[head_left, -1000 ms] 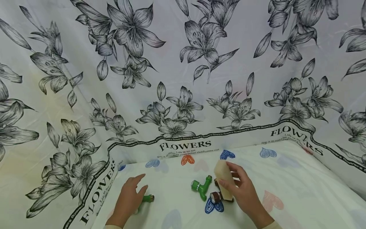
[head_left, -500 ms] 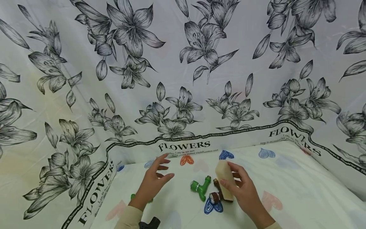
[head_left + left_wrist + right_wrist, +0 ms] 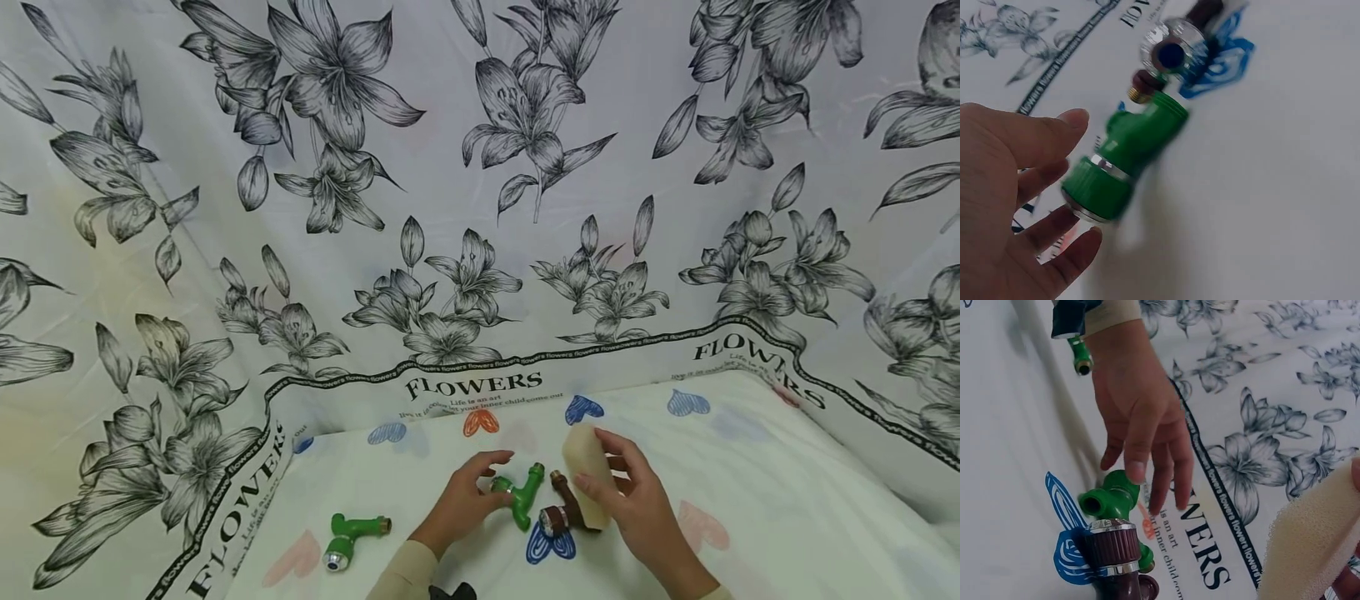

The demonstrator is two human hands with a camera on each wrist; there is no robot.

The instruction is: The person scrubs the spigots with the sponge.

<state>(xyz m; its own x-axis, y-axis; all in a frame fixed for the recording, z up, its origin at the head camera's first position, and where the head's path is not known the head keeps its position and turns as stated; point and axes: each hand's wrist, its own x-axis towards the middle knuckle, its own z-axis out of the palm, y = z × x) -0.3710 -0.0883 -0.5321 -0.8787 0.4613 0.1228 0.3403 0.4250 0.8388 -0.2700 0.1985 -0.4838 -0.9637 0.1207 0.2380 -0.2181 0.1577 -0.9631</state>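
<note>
White floral cloth reads "FLOWERS", "Life is an art", "your inner child come out"; black border repeats "flowers". Glossy green tap with chrome-coloured band lies on heart-print sheet, left hand fingers apart around its handle end; contact: cannot tell. Right hand fingers clamped on cream foam block, near ribbed brown tap.
</note>
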